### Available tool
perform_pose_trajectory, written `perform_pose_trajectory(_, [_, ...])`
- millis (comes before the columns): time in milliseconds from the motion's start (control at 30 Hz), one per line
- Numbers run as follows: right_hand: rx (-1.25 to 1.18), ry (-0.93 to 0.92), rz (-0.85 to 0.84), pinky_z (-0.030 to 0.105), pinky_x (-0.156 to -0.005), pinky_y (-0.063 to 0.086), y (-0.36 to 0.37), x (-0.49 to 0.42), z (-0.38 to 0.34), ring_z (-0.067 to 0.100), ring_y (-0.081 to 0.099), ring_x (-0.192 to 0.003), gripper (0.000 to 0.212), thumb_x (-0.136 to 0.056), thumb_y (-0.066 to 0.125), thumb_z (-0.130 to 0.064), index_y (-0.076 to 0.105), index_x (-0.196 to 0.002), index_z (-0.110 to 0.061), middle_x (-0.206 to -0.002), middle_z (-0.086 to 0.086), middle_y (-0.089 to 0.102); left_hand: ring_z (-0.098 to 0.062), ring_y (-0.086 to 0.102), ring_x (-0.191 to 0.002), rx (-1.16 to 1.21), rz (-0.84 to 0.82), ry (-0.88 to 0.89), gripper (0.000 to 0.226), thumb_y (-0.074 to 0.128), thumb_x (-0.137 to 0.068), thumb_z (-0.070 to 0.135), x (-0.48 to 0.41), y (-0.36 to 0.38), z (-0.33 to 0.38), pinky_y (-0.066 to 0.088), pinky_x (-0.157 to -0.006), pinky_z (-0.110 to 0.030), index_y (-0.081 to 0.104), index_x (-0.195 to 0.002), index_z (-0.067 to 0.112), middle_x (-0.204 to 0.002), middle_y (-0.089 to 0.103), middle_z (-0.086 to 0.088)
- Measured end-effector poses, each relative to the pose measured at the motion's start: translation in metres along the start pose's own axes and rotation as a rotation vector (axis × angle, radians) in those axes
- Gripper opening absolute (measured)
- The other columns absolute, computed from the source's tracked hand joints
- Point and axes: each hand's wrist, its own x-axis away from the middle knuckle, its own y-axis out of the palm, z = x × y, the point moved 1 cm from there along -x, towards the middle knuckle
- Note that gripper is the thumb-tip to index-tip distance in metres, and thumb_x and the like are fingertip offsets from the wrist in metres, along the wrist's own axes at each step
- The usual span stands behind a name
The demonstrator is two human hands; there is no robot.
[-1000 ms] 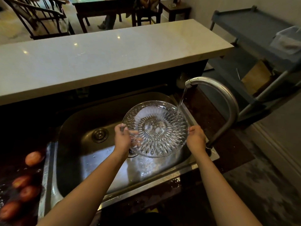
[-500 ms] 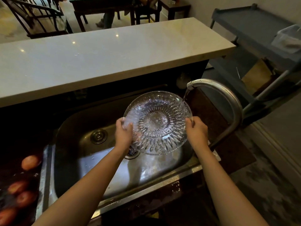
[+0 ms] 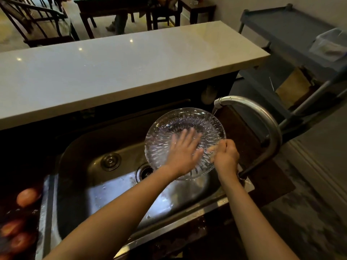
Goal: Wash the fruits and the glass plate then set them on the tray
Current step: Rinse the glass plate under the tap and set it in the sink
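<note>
A cut-glass plate hangs tilted over the steel sink, its far right rim under the water running from the faucet. My left hand lies flat with spread fingers on the plate's inner face. My right hand grips the plate's near right rim, fingers curled round it. Several reddish fruits lie at the far left on a dark surface beside the sink; whether that is the tray I cannot tell.
A long white counter runs behind the sink. A grey cart with a clear bin stands at the right. The sink drain and a stopper show on the basin floor. Dark chairs and tables stand beyond the counter.
My left hand let go of the plate's left rim and moved onto its inner face. The plate shifted right and up toward the faucet; my right hand slid lower on the rim.
</note>
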Motion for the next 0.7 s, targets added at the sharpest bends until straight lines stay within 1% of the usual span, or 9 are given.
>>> perform_pose_trajectory(100, [-0.018,-0.028,-0.016,0.042,-0.063,0.049,0.0,0.007,0.003,0.029,0.057,-0.067,0.021,-0.1,0.035,-0.023,0.051,-0.09,-0.013,-0.083,0.022,0.061,-0.015,-0.011,-0.146,-0.039,0.034,0.086,0.056,0.017,-0.096,0.052,-0.025,-0.004,0.004,-0.009,-0.119,-0.046,0.003,-0.148,0.033,-0.159,-0.007,0.005])
perform_pose_trajectory(167, [-0.026,-0.003,-0.02,0.035,-0.054,0.046,-0.004,0.007,0.004,0.024,0.055,-0.059,0.023,-0.1,0.035,-0.023,0.051,-0.091,-0.01,-0.08,0.02,0.063,-0.015,-0.008,-0.146,-0.053,0.044,0.045,0.056,0.015,-0.097,0.052,-0.04,-0.014,-0.009,-0.005,-0.12,-0.045,0.003,-0.148,0.031,-0.159,-0.005,0.005])
perform_pose_trajectory(267, [-0.042,0.001,-0.026,0.03,-0.049,0.042,-0.008,0.005,0.003,0.02,0.052,-0.053,0.024,-0.1,0.035,-0.023,0.052,-0.091,-0.009,-0.08,0.019,0.065,-0.015,-0.006,-0.147,-0.034,0.038,0.02,0.055,0.015,-0.097,0.05,-0.043,-0.023,-0.033,-0.004,-0.12,-0.041,0.002,-0.148,0.03,-0.158,-0.005,0.003])
perform_pose_trajectory(333, [-0.035,-0.017,-0.024,0.03,-0.05,0.042,-0.009,0.003,0.003,0.021,0.053,-0.056,0.023,-0.1,0.035,-0.023,0.051,-0.088,-0.012,-0.079,0.017,0.063,-0.015,-0.011,-0.146,0.001,0.023,0.004,0.057,0.014,-0.097,0.052,-0.025,-0.019,-0.037,-0.009,-0.119,-0.041,-0.002,-0.147,0.031,-0.156,-0.013,0.005])
perform_pose_trajectory(400, [-0.027,-0.025,-0.008,0.035,-0.055,0.046,-0.008,0.003,0.004,0.025,0.055,-0.061,0.023,-0.1,0.034,-0.024,0.05,-0.085,-0.015,-0.077,0.013,0.061,-0.013,-0.018,-0.144,0.017,-0.004,0.004,0.061,0.011,-0.093,0.058,0.0,-0.007,-0.026,-0.015,-0.117,-0.042,-0.006,-0.146,0.032,-0.151,-0.022,0.007])
perform_pose_trajectory(500, [0.002,-0.025,0.013,0.043,-0.063,0.049,-0.005,0.002,0.003,0.031,0.059,-0.067,0.023,-0.1,0.034,-0.026,0.051,-0.086,-0.017,-0.078,0.013,0.063,-0.013,-0.02,-0.143,-0.027,-0.053,0.083,0.071,-0.001,-0.082,0.067,0.016,0.007,-0.002,-0.016,-0.116,-0.047,-0.011,-0.144,0.034,-0.153,-0.021,0.008])
perform_pose_trajectory(567, [0.034,-0.036,0.029,0.039,-0.061,0.046,-0.005,0.001,-0.001,0.027,0.057,-0.067,0.024,-0.1,0.034,-0.024,0.053,-0.092,-0.011,-0.072,0.007,0.059,-0.013,-0.019,-0.144,0.001,-0.057,0.094,0.067,0.008,-0.089,0.064,0.005,0.007,0.003,-0.016,-0.116,-0.049,-0.006,-0.147,0.033,-0.156,-0.016,0.008])
perform_pose_trajectory(633, [0.064,-0.057,0.074,0.034,-0.061,0.041,-0.007,0.0,-0.004,0.025,0.055,-0.068,0.026,-0.1,0.033,-0.022,0.053,-0.095,-0.006,-0.068,0.0,0.052,-0.01,-0.014,-0.145,0.026,-0.015,0.138,0.059,0.019,-0.096,0.054,-0.008,0.004,0.003,-0.014,-0.116,-0.045,0.001,-0.148,0.034,-0.158,-0.009,0.01])
perform_pose_trajectory(700, [0.065,-0.084,0.09,0.038,-0.062,0.047,-0.011,0.001,-0.009,0.028,0.058,-0.07,0.026,-0.1,0.034,-0.022,0.052,-0.096,-0.004,-0.069,0.0,0.053,-0.009,-0.009,-0.146,0.07,0.029,0.145,0.054,0.02,-0.098,0.048,-0.021,0.002,-0.001,-0.011,-0.117,-0.041,0.005,-0.148,0.034,-0.159,-0.004,0.01])
